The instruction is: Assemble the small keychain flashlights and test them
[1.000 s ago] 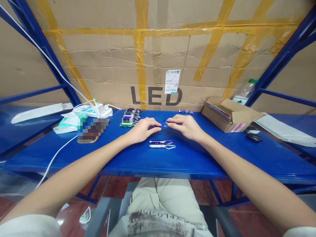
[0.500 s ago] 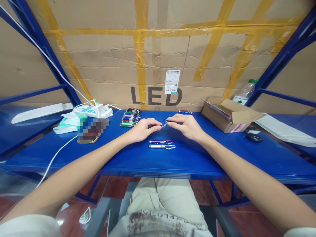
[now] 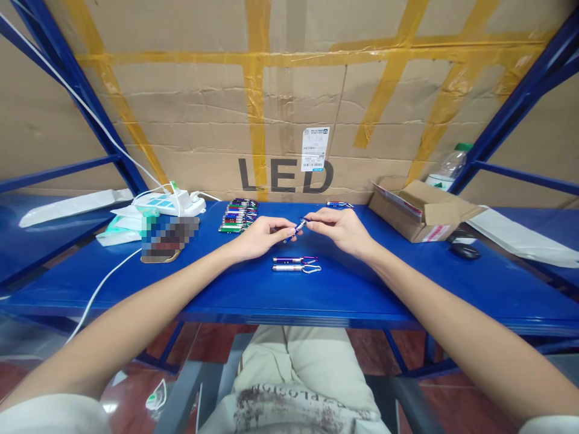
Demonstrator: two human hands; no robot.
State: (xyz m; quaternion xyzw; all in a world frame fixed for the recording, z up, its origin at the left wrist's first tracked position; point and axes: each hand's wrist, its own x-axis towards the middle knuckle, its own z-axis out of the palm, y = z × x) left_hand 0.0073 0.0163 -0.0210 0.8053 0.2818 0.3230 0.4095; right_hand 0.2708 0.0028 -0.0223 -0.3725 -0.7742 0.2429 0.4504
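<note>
A blue keychain penlight (image 3: 299, 226) is held between both hands above the middle of the table. My left hand (image 3: 265, 237) pinches its barrel between thumb and fingers. The fingertips of my right hand (image 3: 340, 230) are closed on its carabiner clip end. Just below the hands, a purple penlight (image 3: 289, 260) and a silver penlight (image 3: 287, 268) lie side by side, clips pointing right. To the left is a row of several penlights (image 3: 237, 216) in mixed colours, partly behind my left hand. Another blue penlight (image 3: 337, 205) lies beyond my right hand.
An open cardboard box (image 3: 414, 211) stands at the right, beside a black mouse (image 3: 465, 250) and a plastic bottle (image 3: 452, 166). A power strip (image 3: 181, 203), a phone-like blurred item (image 3: 169, 241) and a white-green packet (image 3: 120, 229) lie left. A large carton (image 3: 203, 120) walls the back.
The penlight in my hands has tilted, its barrel now slanting down to the left and showing more below my left fingers. Both hands stay in nearly the same place.
</note>
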